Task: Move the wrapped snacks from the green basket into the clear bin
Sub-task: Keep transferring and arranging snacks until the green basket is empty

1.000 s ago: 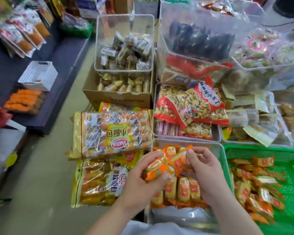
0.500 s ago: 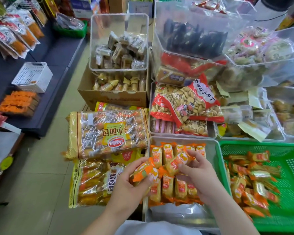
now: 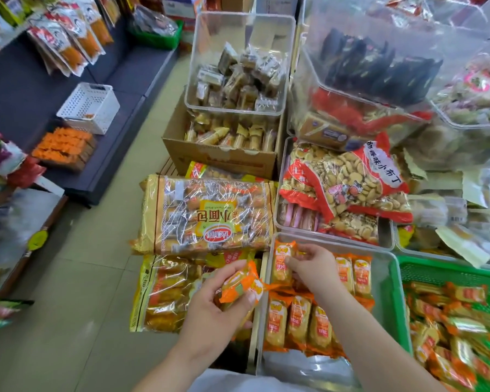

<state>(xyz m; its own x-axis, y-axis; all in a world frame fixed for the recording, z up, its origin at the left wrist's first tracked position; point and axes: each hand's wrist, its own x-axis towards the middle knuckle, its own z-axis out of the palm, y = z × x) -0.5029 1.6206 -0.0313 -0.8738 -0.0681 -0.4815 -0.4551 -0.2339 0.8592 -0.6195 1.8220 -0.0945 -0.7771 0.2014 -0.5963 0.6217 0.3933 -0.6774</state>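
Right hand is pinching one wrapped snack upright, slotting it into the far row of the clear bin, seemingly to keep ranks tidy; left hand is gripping spare packs alongside as ready supply; more are lying in the green basket

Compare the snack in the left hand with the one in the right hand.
The left-hand snack is held tilted just outside the clear bin's left rim; the right-hand snack lies lengthwise in the bin's back row. The left hand wraps thumb and fingers round its snack; the right hand pinches its own with fingertips. Both have orange wrappers.
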